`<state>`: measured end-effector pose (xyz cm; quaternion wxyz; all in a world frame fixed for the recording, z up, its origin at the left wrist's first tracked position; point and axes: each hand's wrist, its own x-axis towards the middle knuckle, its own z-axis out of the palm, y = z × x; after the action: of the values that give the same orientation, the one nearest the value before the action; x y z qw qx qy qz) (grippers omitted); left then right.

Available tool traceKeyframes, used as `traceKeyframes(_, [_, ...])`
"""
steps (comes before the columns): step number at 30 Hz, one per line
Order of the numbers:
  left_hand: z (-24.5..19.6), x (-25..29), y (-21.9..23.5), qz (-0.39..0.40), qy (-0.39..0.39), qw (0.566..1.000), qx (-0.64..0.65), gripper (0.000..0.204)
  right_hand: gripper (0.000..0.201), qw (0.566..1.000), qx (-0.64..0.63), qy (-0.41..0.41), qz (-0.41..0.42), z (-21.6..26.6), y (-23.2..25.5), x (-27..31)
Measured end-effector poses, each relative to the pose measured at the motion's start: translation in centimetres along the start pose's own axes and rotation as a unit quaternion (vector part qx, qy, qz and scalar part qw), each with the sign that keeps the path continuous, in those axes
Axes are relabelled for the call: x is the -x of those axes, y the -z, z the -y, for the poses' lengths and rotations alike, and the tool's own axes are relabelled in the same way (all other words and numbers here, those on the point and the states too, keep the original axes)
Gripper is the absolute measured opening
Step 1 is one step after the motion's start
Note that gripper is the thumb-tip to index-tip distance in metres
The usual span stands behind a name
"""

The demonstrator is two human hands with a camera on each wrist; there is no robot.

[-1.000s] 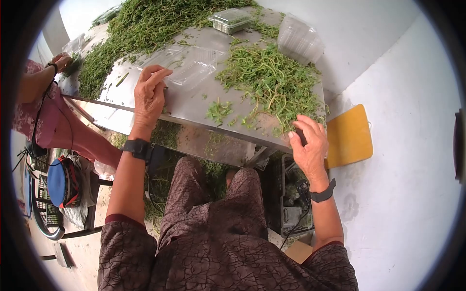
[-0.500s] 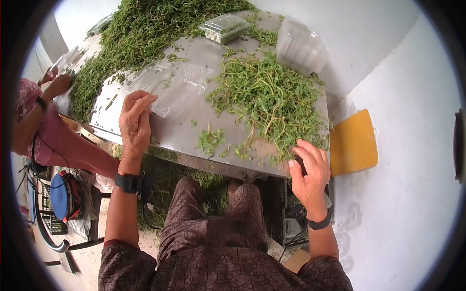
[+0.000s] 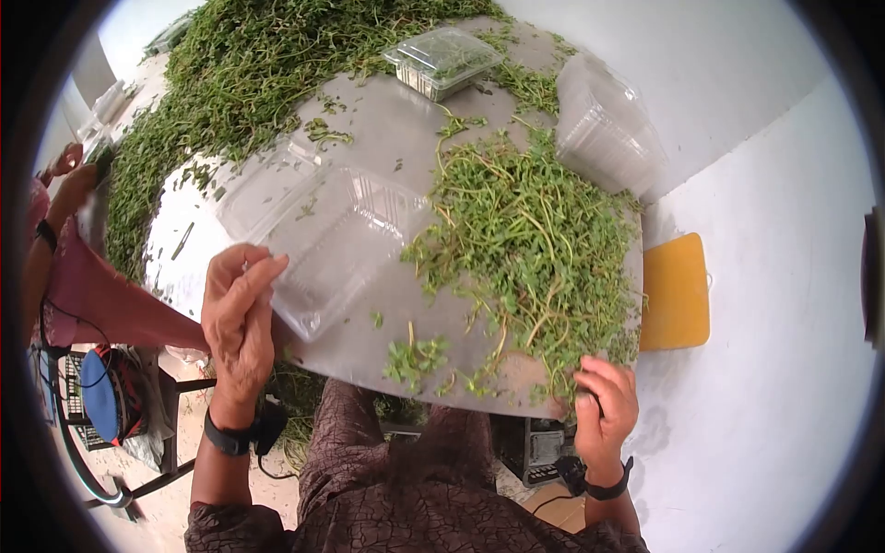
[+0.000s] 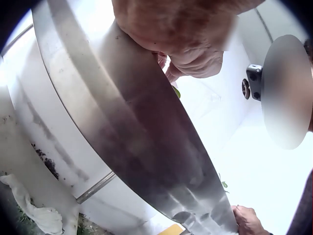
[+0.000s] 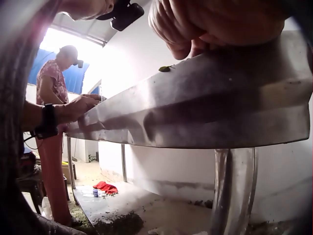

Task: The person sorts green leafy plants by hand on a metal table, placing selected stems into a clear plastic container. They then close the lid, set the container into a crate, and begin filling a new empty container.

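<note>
My left hand (image 3: 241,323) is at the table's front edge, its fingers loosely bent. Its fingertips overlap the near rim of an opened clear plastic clamshell box (image 3: 369,221), which lies on the metal table; no grip on the box shows. My right hand (image 3: 607,410) rests by the table's front right corner, thumb and fingers apart, nothing visible between them. Just beyond it spreads a pile of green leafy stems (image 3: 544,240). A small loose sprig (image 3: 415,359) lies between the hands. From below, the left wrist view shows the left hand (image 4: 190,34) over the metal edge.
A closed clear box (image 3: 444,60) with greens inside stands at the back, beside a stack of clear boxes (image 3: 608,129). A larger heap of greens (image 3: 249,83) covers the far left. Another person (image 5: 54,83) works there. A yellow board (image 3: 676,290) leans against the wall.
The head view has shifted, so the table looks nearer and both hands sit lower in it. Both hands stay near the table edge; the other person's hands have moved.
</note>
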<state>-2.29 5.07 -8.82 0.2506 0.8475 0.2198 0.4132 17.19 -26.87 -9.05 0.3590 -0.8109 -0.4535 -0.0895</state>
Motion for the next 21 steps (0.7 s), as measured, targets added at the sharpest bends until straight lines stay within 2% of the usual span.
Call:
traceKeyframes(4, [0.2, 0.2, 0.4, 0.056, 0.030, 0.998, 0.012, 0.035, 0.018, 0.996, -0.045, -0.065, 0.027, 0.3, 0.7, -0.1])
traceKeyframes(7, [0.4, -0.3, 1.1, 0.099, 0.042, 0.994, 0.026, 0.037, 0.020, 0.991, -0.065, -0.114, 0.020, 0.9, 0.7, -0.5])
traceKeyframes(8, [0.2, -0.5, 1.2, 0.117, 0.069, 0.990, 0.034, 0.039, 0.021, 0.987, -0.078, -0.138, 0.013, 1.1, 0.8, -0.6])
traceKeyframes(9, [0.2, -0.5, 1.4, 0.133, 0.071, 0.988, 0.031, 0.041, 0.012, 0.987, -0.079, -0.141, 0.015, 1.1, 0.9, -0.7])
traceKeyframes(10, [0.3, -0.6, 1.5, 0.148, 0.074, 0.986, 0.029, 0.044, 0.012, 0.987, -0.077, -0.141, 0.016, 1.2, 0.9, -0.9])
traceKeyframes(11, [0.6, -0.8, 1.7, 0.160, 0.037, 0.986, 0.006, 0.046, 0.011, 0.982, -0.090, -0.162, 0.018, 1.4, 1.0, -1.1])
traceKeyframes(14, [0.6, -1.9, 2.3, 0.201, -0.001, 0.979, -0.021, 0.052, 0.010, 0.974, -0.108, -0.196, 0.021, 1.4, 1.3, -1.4])
traceKeyframes(16, [0.7, -2.0, 2.6, 0.216, -0.003, 0.976, -0.025, 0.054, 0.011, 0.970, -0.118, -0.209, 0.031, 1.5, 1.4, -1.5])
traceKeyframes(19, [1.5, -1.2, 2.6, 0.242, 0.041, 0.969, 0.009, 0.059, 0.011, 0.968, -0.126, -0.216, 0.032, 1.3, 1.6, -1.8])
traceKeyframes(21, [1.4, -2.0, 2.9, 0.254, 0.013, 0.967, 0.002, 0.060, 0.011, 0.967, -0.128, -0.221, 0.027, 1.5, 1.5, -2.0])
